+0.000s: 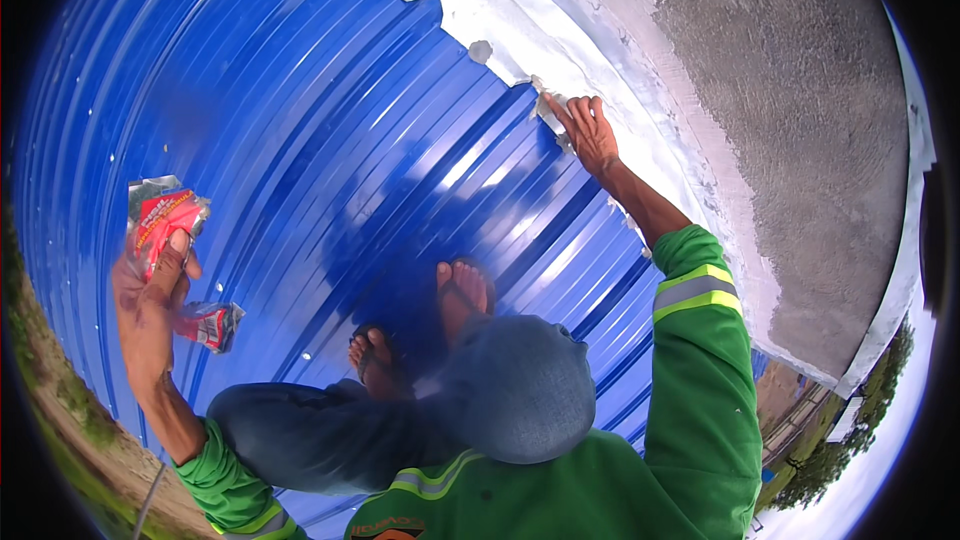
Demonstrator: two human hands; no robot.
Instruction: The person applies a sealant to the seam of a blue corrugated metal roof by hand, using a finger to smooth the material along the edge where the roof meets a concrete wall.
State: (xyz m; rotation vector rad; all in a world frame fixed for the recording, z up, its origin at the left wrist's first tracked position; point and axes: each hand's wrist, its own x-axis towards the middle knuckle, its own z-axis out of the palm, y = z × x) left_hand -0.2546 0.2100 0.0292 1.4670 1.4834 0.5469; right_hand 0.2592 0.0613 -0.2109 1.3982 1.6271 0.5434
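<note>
At the left, my left hand (150, 305) is closed around a crumpled red and silver foil packet (168, 220). A further red and silver piece (212, 326) sticks out below the fingers; whether it belongs to the same packet I cannot tell. My right hand (588, 135) reaches up to the lower edge of the shiny silver-white flashing (490, 5). Its fingers are spread, and the index fingertip presses at the edge beside a small grey patch (545, 105). Nothing shows in that hand.
Blue ribbed roof sheets (290, 150) slope beneath me. My feet in sandals (465, 290) stand on them, knees bent. A rough grey plastered wall (790, 80) rises along the right. More grey patches (480, 51) dot the flashing's edge. Ground (75, 410) lies beyond the roof's left edge.
</note>
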